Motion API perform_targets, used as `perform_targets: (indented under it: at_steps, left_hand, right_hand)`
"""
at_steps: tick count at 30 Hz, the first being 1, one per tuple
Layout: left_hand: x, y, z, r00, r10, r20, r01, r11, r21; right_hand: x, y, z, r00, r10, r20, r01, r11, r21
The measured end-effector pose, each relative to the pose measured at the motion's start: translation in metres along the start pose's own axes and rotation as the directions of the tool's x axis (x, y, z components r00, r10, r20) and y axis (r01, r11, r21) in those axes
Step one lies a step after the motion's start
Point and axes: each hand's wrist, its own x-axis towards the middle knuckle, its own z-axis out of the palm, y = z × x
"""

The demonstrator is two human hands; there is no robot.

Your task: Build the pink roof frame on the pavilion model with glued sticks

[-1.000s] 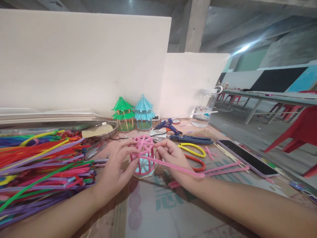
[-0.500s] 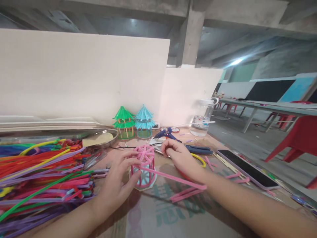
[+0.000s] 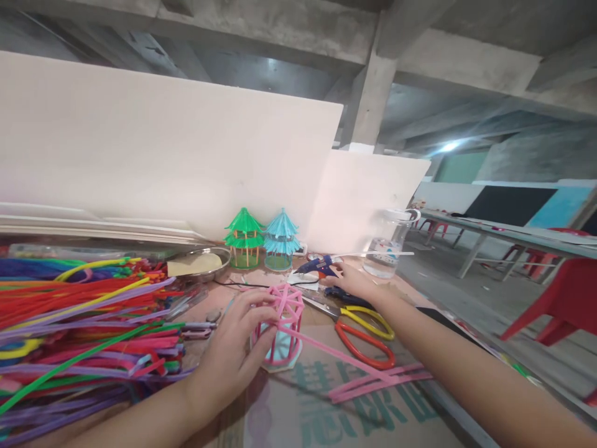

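Observation:
My left hand [image 3: 233, 339] is closed on the near left side of a small pink pipe-cleaner pavilion frame [image 3: 285, 300]. The frame stands upright on a pale blue base [image 3: 282, 350]. A long pink pipe cleaner [image 3: 338, 354] slants from its roof edge near my left thumb toward the lower right. My right hand [image 3: 349, 281] reaches to the back of the table, its fingers curled at the handle of a blue hot glue gun [image 3: 317, 266]. The handle is partly hidden by the fingers. Below my right wrist lie scissors [image 3: 364, 336] with yellow and orange handles.
Bundles of coloured pipe cleaners [image 3: 88, 330] cover the left side. A green pavilion [image 3: 245, 239] and a blue pavilion [image 3: 282, 241] stand at the back beside a metal dish [image 3: 205, 264]. A water bottle [image 3: 386, 246] stands back right. Folded pink pipe cleaners [image 3: 354, 387] lie in front.
My right hand has moved forward from above the scissors to the glue gun, uncovering the scissors. My left hand stays on the pink frame. The view has shifted slightly.

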Motion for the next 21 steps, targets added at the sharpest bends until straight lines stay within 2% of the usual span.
perform_targets:
  at_steps: [5,8,12,16,21]
  left_hand:
    - [0.000,-0.001,0.000,1.000,-0.001,0.001,0.001,1.000,-0.002]
    - [0.000,-0.001,0.000,1.000,0.017,-0.007,-0.017,1.000,0.000]
    - [0.001,0.000,0.001,0.999,0.039,0.001,-0.039,0.999,0.002]
    - [0.002,-0.001,0.000,0.999,0.035,0.013,-0.035,0.999,0.012]
    - [0.001,-0.004,0.000,1.000,0.003,0.026,-0.003,1.000,0.009]
  right_hand:
    - [0.015,-0.002,0.011,0.994,0.077,0.076,-0.077,0.997,-0.006]
    - [0.015,-0.006,0.015,0.993,0.102,0.060,-0.103,0.994,0.022]
    - [0.006,-0.011,0.007,0.995,0.104,0.003,-0.104,0.989,0.101]
    - [-0.025,-0.018,-0.005,0.997,0.068,-0.046,-0.054,0.965,0.258]
    - [-0.092,-0.025,-0.004,0.993,-0.029,-0.116,0.078,0.889,0.450]
